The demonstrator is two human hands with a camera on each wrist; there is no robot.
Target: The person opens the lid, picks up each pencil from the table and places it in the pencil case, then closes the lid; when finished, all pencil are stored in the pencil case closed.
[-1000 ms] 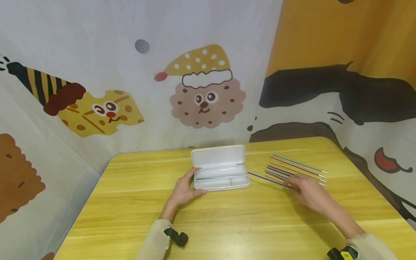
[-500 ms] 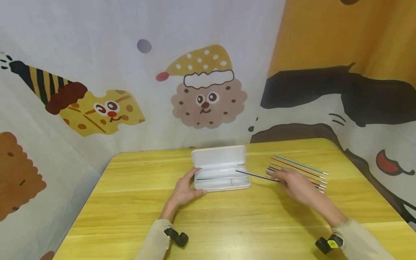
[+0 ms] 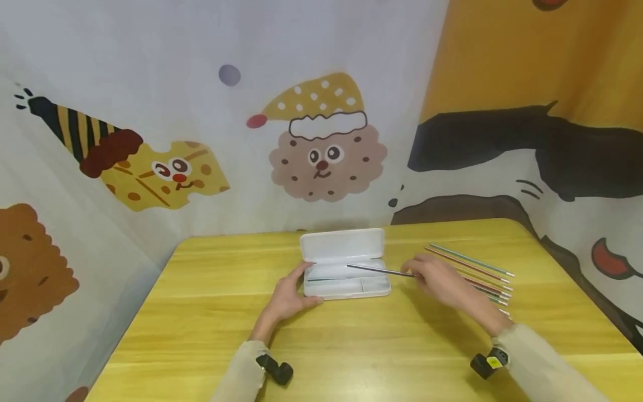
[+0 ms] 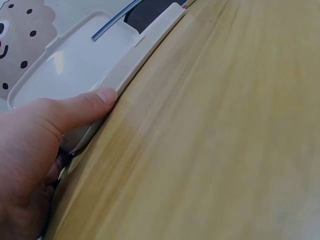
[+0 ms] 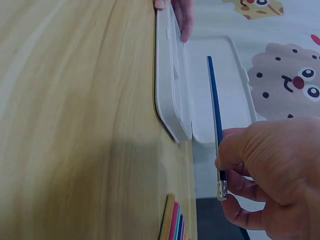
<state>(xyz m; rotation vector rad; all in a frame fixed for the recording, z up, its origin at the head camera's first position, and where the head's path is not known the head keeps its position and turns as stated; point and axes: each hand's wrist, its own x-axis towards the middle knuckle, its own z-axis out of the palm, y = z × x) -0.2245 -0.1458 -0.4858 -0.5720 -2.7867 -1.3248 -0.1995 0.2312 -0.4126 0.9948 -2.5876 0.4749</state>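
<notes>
A white pencil case (image 3: 346, 289) stands on the table with its lid (image 3: 342, 245) raised at the back. My left hand (image 3: 287, 297) grips the case's left end, the thumb (image 4: 90, 107) along its front wall and the fingers round behind. Inside, a thin dark pencil (image 3: 326, 278) lies lengthwise. My right hand (image 3: 442, 282) pinches a dark blue pencil (image 5: 215, 100) near its silver eraser end. That pencil's other end points left, over the case's right half, apart from the case floor as far as the right wrist view shows.
Several coloured pencils (image 3: 469, 259) lie side by side to the right of the case, partly behind my right hand. The yellow wooden table (image 3: 361, 346) ends at a curtain (image 3: 241, 212) printed with cartoon biscuits. A small divider (image 3: 361, 286) splits the case's front compartment.
My right hand has moved left from the loose pencils, carrying the dark blue pencil until its end hangs over the case. The left hand keeps its hold on the case.
</notes>
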